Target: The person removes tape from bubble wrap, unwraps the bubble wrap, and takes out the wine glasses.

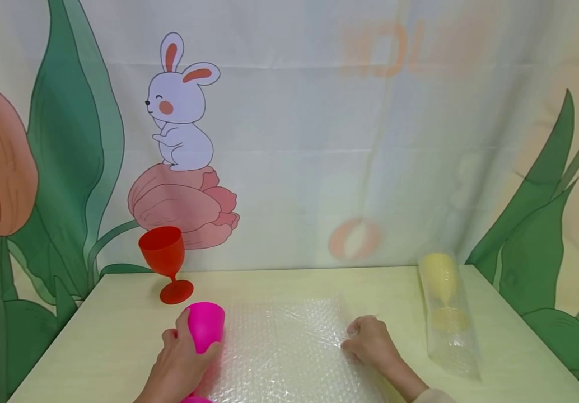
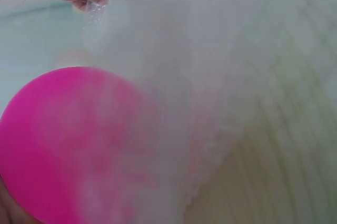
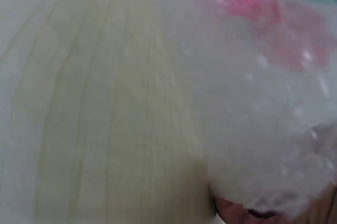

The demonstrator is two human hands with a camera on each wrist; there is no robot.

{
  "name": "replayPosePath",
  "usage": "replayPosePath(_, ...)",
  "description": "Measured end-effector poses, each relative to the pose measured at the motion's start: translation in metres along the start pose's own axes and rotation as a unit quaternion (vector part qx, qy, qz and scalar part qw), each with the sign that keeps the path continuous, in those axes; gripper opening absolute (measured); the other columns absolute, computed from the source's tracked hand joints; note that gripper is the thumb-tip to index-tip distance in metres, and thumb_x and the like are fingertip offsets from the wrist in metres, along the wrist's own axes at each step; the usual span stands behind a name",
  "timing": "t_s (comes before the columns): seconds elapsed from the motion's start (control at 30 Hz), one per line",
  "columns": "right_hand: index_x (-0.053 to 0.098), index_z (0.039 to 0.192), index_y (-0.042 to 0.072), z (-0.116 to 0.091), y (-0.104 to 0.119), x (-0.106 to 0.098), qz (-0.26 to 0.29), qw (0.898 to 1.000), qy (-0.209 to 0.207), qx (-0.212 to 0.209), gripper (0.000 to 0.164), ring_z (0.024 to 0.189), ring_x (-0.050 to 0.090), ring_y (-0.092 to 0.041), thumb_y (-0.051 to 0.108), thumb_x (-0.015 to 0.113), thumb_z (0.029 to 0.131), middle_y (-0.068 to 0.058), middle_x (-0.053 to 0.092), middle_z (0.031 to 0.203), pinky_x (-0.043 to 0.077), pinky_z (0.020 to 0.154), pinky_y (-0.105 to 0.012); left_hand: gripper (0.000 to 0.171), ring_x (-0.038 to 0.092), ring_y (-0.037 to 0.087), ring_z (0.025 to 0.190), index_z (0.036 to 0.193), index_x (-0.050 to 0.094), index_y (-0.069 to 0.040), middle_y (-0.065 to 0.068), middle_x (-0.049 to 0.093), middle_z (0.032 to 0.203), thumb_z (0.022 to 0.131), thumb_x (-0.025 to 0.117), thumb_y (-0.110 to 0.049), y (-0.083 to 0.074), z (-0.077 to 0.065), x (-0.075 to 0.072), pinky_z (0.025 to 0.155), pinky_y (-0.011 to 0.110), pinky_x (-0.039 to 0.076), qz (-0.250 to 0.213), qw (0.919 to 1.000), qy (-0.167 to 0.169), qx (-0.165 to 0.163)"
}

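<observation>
Pale tabletop (image 1: 88,347), holding: one pink goblet (image 1: 206,327), gripped by the left hand (image 1: 178,358) at the bubble wrap's (image 1: 289,352) left edge, apparently not fully enclosed; right hand (image 1: 372,344) pinched the opposite edge. Yellow goblet (image 1: 442,277), already sheathed, right; red goblet (image 1: 164,249), still bare, left.

A bright pink goblet (image 1: 206,331) is gripped round its bowl by the left hand (image 1: 178,364); its mouth is turned away from the person, and its foot is partly cut off at the bottom of the head view; it is held along the left side of a clear bubble-wrap sheet (image 1: 289,347); the sheet is spread over the pale tabletop (image 1: 108,347), glossy and slightly wrinkled; its right edge is pinched by the right hand (image 1: 372,344).
</observation>
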State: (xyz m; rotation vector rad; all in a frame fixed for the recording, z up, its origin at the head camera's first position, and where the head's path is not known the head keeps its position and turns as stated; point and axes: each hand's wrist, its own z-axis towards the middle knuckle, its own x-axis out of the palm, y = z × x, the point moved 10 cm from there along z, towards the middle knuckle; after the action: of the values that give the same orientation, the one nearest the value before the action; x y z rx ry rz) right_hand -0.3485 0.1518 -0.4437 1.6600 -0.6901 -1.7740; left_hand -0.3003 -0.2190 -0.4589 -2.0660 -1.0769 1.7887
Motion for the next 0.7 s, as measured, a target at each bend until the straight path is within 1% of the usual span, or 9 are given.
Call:
replayPosePath(0.07,0.071,0.089,-0.009,0.0,0.0016,0.0,-0.006,1.0,0.0,-0.006,0.025,0.047,0.052,-0.01,-0.006,0.071,0.065,-0.014,0.062,0.089,0.046,0.046,-0.024,0.11,0.05,0.053,0.109,0.153,0.006,0.0,0.037,0.035,0.125,0.081,0.084,-0.028,-0.0002,0.0001,0.0005,0.078,0.058,0.059,-0.003,1.0,0.003,-0.008)
replayPosePath(0.23,0.07,0.085,-0.008,0.0005,0.0028,0.0016,-0.009,1.0,0.008,-0.008,0.019,0.048,0.054,-0.011,-0.008,0.072,0.067,-0.016,0.065,0.093,0.048,0.047,-0.025,0.107,0.051,0.052,0.106,0.152,0.003,0.003,0.038,0.035,0.123,0.084,0.081,-0.026,0.0004,0.001,0.0007,0.079,0.058,0.059,0.0,0.9997,0.002,-0.024)
replayPosePath(0.33,0.068,0.084,-0.008,0.0011,0.0034,0.0027,-0.01,1.0,0.014,-0.009,0.017,0.05,0.056,-0.013,-0.009,0.071,0.067,-0.018,0.065,0.095,0.049,0.047,-0.025,0.108,0.051,0.052,0.106,0.153,0.002,0.003,0.038,0.034,0.123,0.084,0.081,-0.025,0.0017,0.001,0.0013,0.078,0.057,0.06,0.001,0.9995,0.002,-0.03)
replayPosePath(0.4,0.068,0.085,-0.008,0.0015,0.0036,0.0028,-0.019,1.0,0.017,-0.01,0.018,0.053,0.057,-0.015,-0.008,0.073,0.068,-0.019,0.066,0.096,0.051,0.049,-0.027,0.109,0.052,0.052,0.105,0.153,0.001,0.002,0.038,0.034,0.123,0.084,0.082,-0.025,0.0021,0.0008,0.0021,0.075,0.055,0.06,0.0,0.9995,0.002,-0.032)
replayPosePath(0.5,0.067,0.087,-0.008,0.0026,0.0052,0.0024,-0.05,0.998,0.017,-0.019,0.022,0.062,0.061,-0.019,-0.004,0.078,0.068,-0.018,0.066,0.092,0.055,0.056,-0.032,0.114,0.051,0.052,0.106,0.153,0.0,0.002,0.038,0.035,0.123,0.081,0.085,-0.024,0.0023,0.0002,0.0034,0.073,0.054,0.061,0.002,0.9996,0.001,-0.028)
replayPosePath(0.6,0.065,0.092,-0.009,0.0035,0.0068,0.001,-0.103,0.994,0.012,-0.027,0.032,0.066,0.058,-0.022,0.004,0.084,0.07,-0.014,0.066,0.083,0.054,0.058,-0.036,0.118,0.05,0.052,0.106,0.152,-0.001,0.002,0.038,0.036,0.121,0.078,0.088,-0.023,0.0019,-0.0002,0.0036,0.074,0.054,0.061,0.007,0.9999,0.0,-0.015)
replayPosePath(0.7,0.059,0.103,-0.009,0.0034,0.0063,-0.0004,-0.142,0.99,0.001,-0.019,0.049,0.061,0.053,-0.022,0.01,0.088,0.07,-0.012,0.061,0.073,0.048,0.051,-0.036,0.118,0.05,0.053,0.107,0.151,-0.001,0.003,0.039,0.037,0.121,0.078,0.088,-0.023,0.0027,-0.0004,0.0023,0.077,0.056,0.06,0.012,0.9999,0.001,-0.007)
